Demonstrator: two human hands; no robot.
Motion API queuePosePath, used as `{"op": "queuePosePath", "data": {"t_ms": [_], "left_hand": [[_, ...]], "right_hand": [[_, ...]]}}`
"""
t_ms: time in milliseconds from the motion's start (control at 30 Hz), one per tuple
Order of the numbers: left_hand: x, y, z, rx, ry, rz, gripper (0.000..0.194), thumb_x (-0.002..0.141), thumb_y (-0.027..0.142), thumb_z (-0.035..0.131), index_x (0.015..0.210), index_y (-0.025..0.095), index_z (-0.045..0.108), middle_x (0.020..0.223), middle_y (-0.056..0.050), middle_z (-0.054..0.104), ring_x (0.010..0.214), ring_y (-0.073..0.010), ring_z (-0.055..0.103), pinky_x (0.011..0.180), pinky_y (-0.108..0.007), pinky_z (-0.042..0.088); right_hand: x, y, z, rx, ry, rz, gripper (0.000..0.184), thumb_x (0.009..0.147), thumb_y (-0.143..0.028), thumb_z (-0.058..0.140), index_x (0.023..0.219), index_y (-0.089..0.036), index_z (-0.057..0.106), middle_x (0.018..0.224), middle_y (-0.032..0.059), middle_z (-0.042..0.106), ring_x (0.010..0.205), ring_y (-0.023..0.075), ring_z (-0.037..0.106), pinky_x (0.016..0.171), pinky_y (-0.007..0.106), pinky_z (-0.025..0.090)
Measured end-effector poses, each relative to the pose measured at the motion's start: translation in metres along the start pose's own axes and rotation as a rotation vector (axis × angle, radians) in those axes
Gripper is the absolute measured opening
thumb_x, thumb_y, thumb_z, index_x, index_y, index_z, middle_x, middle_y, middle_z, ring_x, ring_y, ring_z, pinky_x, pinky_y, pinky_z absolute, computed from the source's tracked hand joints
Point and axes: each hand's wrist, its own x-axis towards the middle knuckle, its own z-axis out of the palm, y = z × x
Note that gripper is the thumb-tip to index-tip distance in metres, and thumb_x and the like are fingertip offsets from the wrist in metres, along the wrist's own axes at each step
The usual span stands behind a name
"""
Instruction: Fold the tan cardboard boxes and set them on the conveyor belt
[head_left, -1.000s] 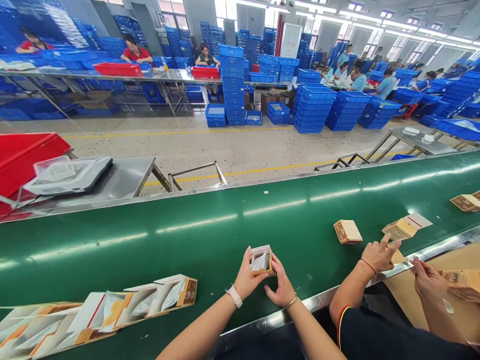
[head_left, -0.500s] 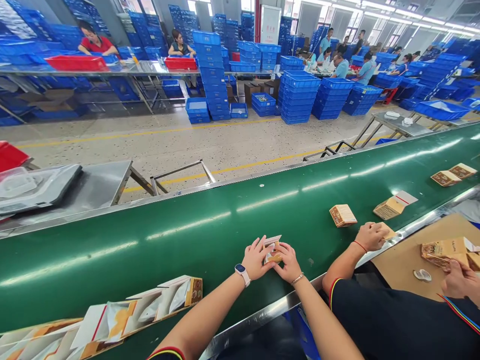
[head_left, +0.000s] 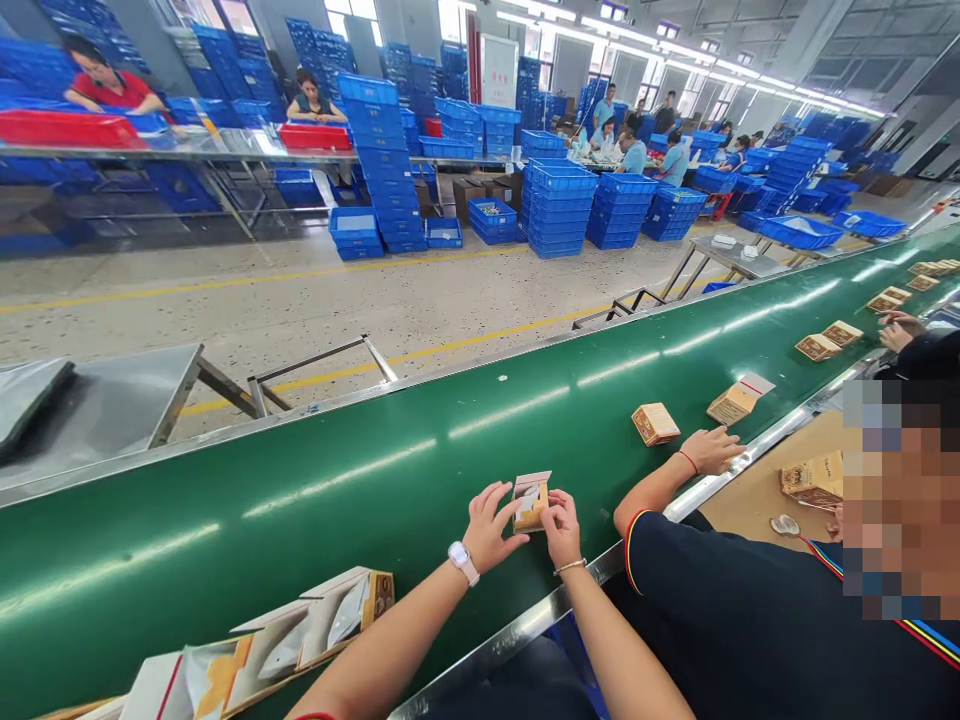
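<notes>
A small open carton (head_left: 531, 516) stands on the green conveyor belt (head_left: 420, 480), its white flap raised at the back and a whitish packet showing inside. My left hand (head_left: 487, 530) is at the carton's left side, fingers spread and thumb apart; whether its fingertips touch the cardboard is hard to tell. With bent fingers, my right hand (head_left: 562, 530) grips the carton's right front edge. Several open cartons (head_left: 300, 640) holding whitish packets stand in a row on the belt at lower left, partly behind my left forearm.
A co-worker's hand (head_left: 712, 450) rests by the belt edge at right. Beyond it are a closed carton (head_left: 655, 424) and a carton with a raised flap (head_left: 739, 400). Across the belt stand a metal table (head_left: 135, 400) and stacks of blue crates (head_left: 559, 205).
My hands have drawn apart: the left has come off to the carton's left side, and the right stays at its right edge. The co-worker's hand has released a carton piece. The view has turned right.
</notes>
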Motion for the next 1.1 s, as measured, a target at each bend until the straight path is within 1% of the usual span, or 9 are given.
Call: {"op": "queuePosePath", "data": {"t_ms": [100, 267, 433, 567, 667, 800, 933, 1000, 1100], "left_hand": [[-0.012, -0.006, 0.007, -0.025, -0.071, 0.067, 0.044, 0.081, 0.04, 0.06, 0.123, 0.028, 0.06, 0.131, -0.012, 0.057, 0.126, -0.034, 0.045, 0.097, -0.047, 0.035], [0.008, 0.011, 0.014, 0.01, -0.202, 0.075, 0.049, 0.083, 0.027, 0.054, 0.132, 0.03, 0.051, 0.139, -0.009, 0.051, 0.135, -0.0326, 0.033, 0.098, -0.049, 0.031], [0.034, 0.028, 0.024, -0.067, -0.137, -0.033, 0.027, 0.084, 0.026, 0.053, 0.106, 0.029, 0.067, 0.12, -0.007, 0.065, 0.13, -0.0339, 0.036, 0.102, -0.056, 0.022], [0.046, 0.021, 0.036, -0.332, 0.004, -0.215, 0.011, 0.08, 0.027, 0.057, 0.075, 0.021, 0.065, 0.092, -0.008, 0.069, 0.111, -0.0297, 0.051, 0.099, -0.052, 0.033], [0.051, 0.016, 0.048, -0.498, 0.099, -0.38, 0.019, 0.073, 0.025, 0.065, 0.09, 0.018, 0.061, 0.102, -0.008, 0.063, 0.104, -0.0251, 0.056, 0.094, -0.045, 0.042], [0.06, 0.019, 0.065, -0.792, 0.016, -0.564, 0.027, 0.072, 0.025, 0.07, 0.095, 0.016, 0.06, 0.096, -0.008, 0.066, 0.093, -0.0216, 0.063, 0.084, -0.037, 0.05], [0.076, 0.026, 0.076, -0.817, 0.008, -0.607, 0.023, 0.073, 0.026, 0.07, 0.091, 0.016, 0.06, 0.094, -0.009, 0.068, 0.087, -0.0212, 0.065, 0.083, -0.038, 0.051], [0.082, 0.029, 0.079, -0.811, 0.032, -0.633, 0.028, 0.073, 0.027, 0.07, 0.097, 0.016, 0.06, 0.1, -0.011, 0.067, 0.093, -0.0229, 0.064, 0.087, -0.039, 0.05], [0.069, 0.035, 0.082, -0.766, 0.174, -0.674, 0.042, 0.077, 0.03, 0.067, 0.114, 0.015, 0.054, 0.118, -0.015, 0.06, 0.112, -0.0252, 0.057, 0.097, -0.039, 0.044]], "right_hand": [[0.002, -0.003, -0.015, 0.004, -0.154, -0.109, 0.027, 0.07, -0.05, 0.071, 0.076, -0.024, 0.071, 0.129, 0.0089, 0.048, 0.112, 0.0251, 0.053, 0.097, 0.043, 0.045], [0.014, -0.002, -0.037, 0.052, -0.353, -0.095, 0.034, 0.069, -0.054, 0.072, 0.06, -0.021, 0.069, 0.13, 0.0095, 0.051, 0.116, 0.0269, 0.053, 0.099, 0.044, 0.043], [0.018, 0.009, -0.027, 0.024, 0.036, 0.113, 0.049, 0.072, -0.062, 0.063, 0.047, -0.021, 0.053, 0.098, 0.009, 0.063, 0.097, 0.0233, 0.06, 0.089, 0.039, 0.048], [0.018, 0.018, -0.014, -0.014, 0.237, 0.191, 0.05, 0.076, -0.057, 0.059, 0.047, -0.022, 0.039, 0.09, 0.008, 0.056, 0.086, 0.0197, 0.058, 0.084, 0.036, 0.049], [0.017, 0.024, -0.011, -0.025, 0.3, 0.212, 0.04, 0.073, -0.054, 0.063, 0.056, -0.023, 0.043, 0.091, 0.0082, 0.053, 0.086, 0.0205, 0.058, 0.077, 0.035, 0.052], [0.021, 0.034, -0.009, -0.015, 0.311, 0.226, 0.034, 0.072, -0.052, 0.063, 0.084, -0.024, 0.049, 0.089, 0.0067, 0.055, 0.078, 0.02, 0.06, 0.063, 0.033, 0.054], [0.038, 0.042, -0.011, -0.004, 0.268, 0.208, 0.031, 0.075, -0.049, 0.061, 0.087, -0.025, 0.046, 0.072, 0.0006, 0.055, 0.061, 0.0179, 0.058, 0.053, 0.031, 0.051], [0.042, 0.04, -0.018, -0.018, 0.28, 0.193, 0.03, 0.076, -0.046, 0.061, 0.091, -0.025, 0.046, 0.073, 0.0009, 0.055, 0.064, 0.0186, 0.059, 0.056, 0.032, 0.052], [0.028, 0.028, -0.03, -0.062, 0.399, 0.144, 0.04, 0.079, -0.045, 0.058, 0.108, -0.022, 0.044, 0.1, 0.0116, 0.055, 0.098, 0.0258, 0.057, 0.083, 0.042, 0.051]]}}
